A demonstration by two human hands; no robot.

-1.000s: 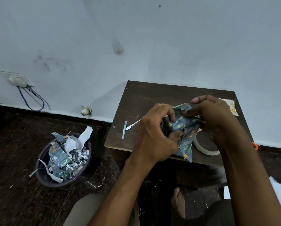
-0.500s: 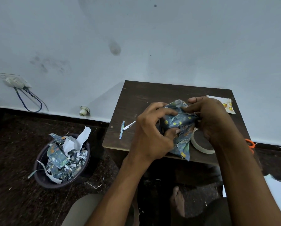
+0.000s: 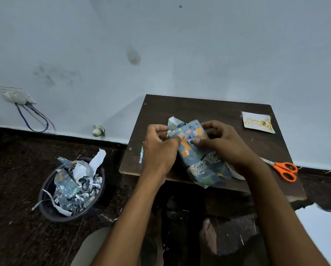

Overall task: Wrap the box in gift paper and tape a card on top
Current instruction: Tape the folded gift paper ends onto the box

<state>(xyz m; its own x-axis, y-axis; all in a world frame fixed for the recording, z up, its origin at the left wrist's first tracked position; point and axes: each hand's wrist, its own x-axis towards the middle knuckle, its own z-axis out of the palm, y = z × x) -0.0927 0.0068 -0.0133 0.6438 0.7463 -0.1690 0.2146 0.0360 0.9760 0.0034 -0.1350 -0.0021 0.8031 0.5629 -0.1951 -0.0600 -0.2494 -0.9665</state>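
blue patterned gift paper [image 3: 197,156], orange scissors [image 3: 285,169], dark brown table [image 3: 199,110]

A plain home room: bare wall [image 3: 180,54] with socket [image 3: 16,96], small wooden table [image 3: 209,110] (floor-level seating).

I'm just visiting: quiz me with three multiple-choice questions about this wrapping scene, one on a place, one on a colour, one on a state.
1. Where is the card?
A. table's far right corner
B. in the bin
C. on the floor

2. What colour are the scissors' handles?
A. green
B. orange
C. black

3. What are the hands doing?
A. resting open
B. both pinching the gift paper
C. cutting

Answers: 1 A, it lies flat on the table. 2 B, bright orange loops. 3 B, the left hand and right hand grip the gift paper.
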